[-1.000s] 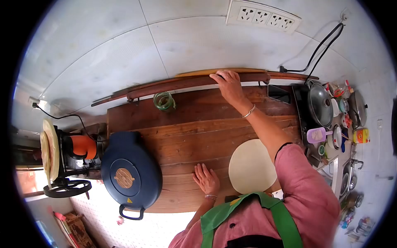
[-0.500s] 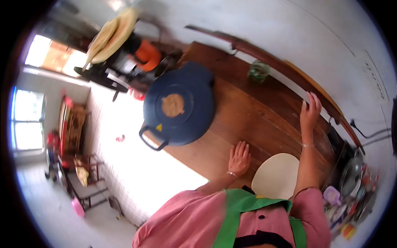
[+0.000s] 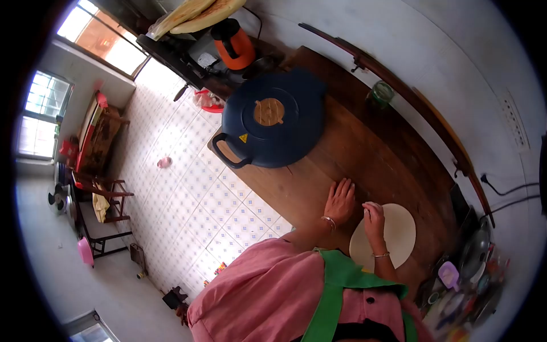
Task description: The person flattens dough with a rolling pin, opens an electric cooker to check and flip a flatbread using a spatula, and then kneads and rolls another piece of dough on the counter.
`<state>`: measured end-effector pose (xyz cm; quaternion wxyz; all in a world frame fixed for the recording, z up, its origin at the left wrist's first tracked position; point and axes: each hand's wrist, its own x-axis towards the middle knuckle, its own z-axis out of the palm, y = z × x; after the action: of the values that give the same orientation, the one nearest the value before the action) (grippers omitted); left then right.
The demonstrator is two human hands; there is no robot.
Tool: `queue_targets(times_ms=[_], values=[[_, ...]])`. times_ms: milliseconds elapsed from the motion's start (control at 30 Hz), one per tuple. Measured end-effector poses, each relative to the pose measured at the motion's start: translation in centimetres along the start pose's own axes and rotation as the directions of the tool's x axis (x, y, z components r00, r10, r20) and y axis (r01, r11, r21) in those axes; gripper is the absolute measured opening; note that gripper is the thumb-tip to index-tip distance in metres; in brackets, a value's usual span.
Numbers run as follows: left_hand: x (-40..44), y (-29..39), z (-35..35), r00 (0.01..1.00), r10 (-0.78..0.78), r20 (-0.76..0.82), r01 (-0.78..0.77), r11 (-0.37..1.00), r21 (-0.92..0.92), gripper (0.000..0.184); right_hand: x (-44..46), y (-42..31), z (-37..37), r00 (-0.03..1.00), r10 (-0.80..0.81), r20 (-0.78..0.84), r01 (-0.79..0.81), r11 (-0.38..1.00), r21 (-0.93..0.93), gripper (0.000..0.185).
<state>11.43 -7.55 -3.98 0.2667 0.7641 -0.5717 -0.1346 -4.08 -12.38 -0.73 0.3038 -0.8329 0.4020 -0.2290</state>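
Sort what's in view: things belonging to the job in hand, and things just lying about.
Likely the job's:
pale flat round, overlapped by the right hand
wooden table
possibly the blue lidded appliance

Apparently just lying about:
glass jar
orange jug
purple scoop

The left grip [image 3: 340,202] lies on the worktop [image 3: 393,151], with the griddle [image 3: 276,142] ahead and to its left, the right grip [image 3: 374,222] just to its right over the dough sheet [image 3: 400,232], the jar [image 3: 380,93] well ahead of both near the wall rod [image 3: 424,110], and the pan [image 3: 474,252] farther right beyond the dough sheet.
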Motion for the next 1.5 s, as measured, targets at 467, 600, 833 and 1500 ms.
queue_targets(times_ms=[467,600,833,1500], values=[[-2.5,-7.0,0.3,0.901,0.429,0.064,-0.424,0.902,-0.085,0.045,-14.0,4.2,-8.3,0.910,0.171,-0.379,-0.180,0.984,0.010,0.017],[-4.8,-8.0,-0.1,0.924,0.375,0.074,-0.358,0.917,-0.177,0.042,-24.1,8.9,-11.5,0.614,0.498,-0.612,-0.376,0.867,0.328,0.020],[-7.1,-3.7,-0.9,0.957,0.255,0.135,-0.213,0.940,-0.265,0.033,-41.5,17.3,-22.1,0.373,0.462,-0.805,-0.835,0.545,-0.075,0.024],[-14.8,0.7,-2.7,0.961,0.219,0.167,-0.180,0.959,-0.217,0.023,-44.5,23.3,-25.1,0.712,0.524,-0.467,-0.688,0.651,-0.319,0.028]])
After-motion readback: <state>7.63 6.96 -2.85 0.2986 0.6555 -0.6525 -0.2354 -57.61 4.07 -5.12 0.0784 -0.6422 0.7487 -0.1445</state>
